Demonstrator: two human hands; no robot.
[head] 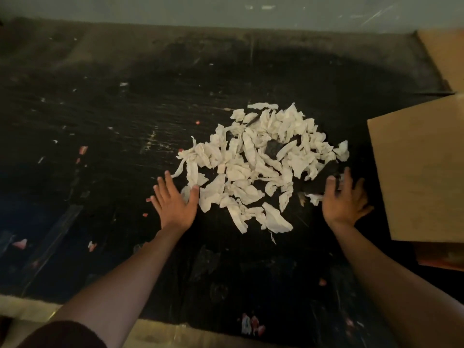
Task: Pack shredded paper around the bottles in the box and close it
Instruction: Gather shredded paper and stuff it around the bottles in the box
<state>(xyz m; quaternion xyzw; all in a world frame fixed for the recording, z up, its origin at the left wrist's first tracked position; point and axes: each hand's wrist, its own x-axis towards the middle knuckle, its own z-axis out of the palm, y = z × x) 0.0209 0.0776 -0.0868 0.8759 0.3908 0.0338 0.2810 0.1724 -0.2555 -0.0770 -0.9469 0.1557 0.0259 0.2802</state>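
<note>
A loose heap of white shredded paper (258, 164) lies spread on the black table top (113, 116). My left hand (174, 200) rests flat and open at the heap's near left edge, its thumb touching the strips. My right hand (345, 199) is open at the heap's near right edge, fingers spread, with one strip by its thumb. A brown cardboard box (421, 169) stands at the right, one flap facing me. Its inside and any bottles are hidden.
A second cardboard flap (444, 56) shows at the far right corner. A grey wall (200, 11) runs behind the table. Small red and white scraps dot the surface. The table's pale near edge (160, 327) runs below my forearms.
</note>
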